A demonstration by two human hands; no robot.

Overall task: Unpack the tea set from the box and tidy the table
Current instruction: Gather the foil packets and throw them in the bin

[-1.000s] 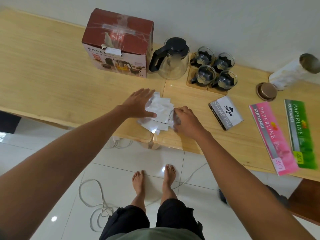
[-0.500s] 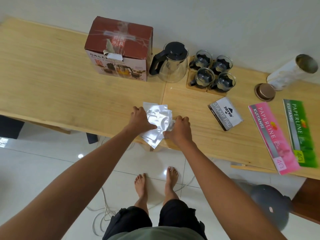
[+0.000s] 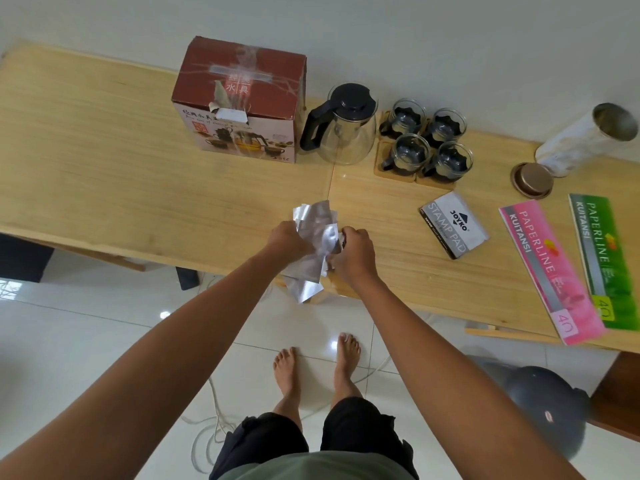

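A bunch of clear plastic wrappers (image 3: 317, 244) is crumpled between my two hands at the wooden table's (image 3: 104, 174) front edge. My left hand (image 3: 285, 242) grips its left side and my right hand (image 3: 355, 256) grips its right side; part of the bunch hangs below the table edge. At the back stands the red tea set box (image 3: 239, 98), with the glass teapot (image 3: 341, 126) with black lid and handle just right of it. Several glass cups (image 3: 427, 140) in black holders sit on wooden coasters beside the teapot.
A stamp pad box (image 3: 453, 225), a pink receipt book (image 3: 550, 268) and a green receipt book (image 3: 604, 258) lie at the right. A white tumbler (image 3: 585, 140) lies on its side by its lid (image 3: 531, 180). A grey bin (image 3: 540, 407) and cables are on the floor.
The wrappers lay spread flat under my hands; both hands have gathered them, closed round them and pulled the bunch toward the table's front edge.
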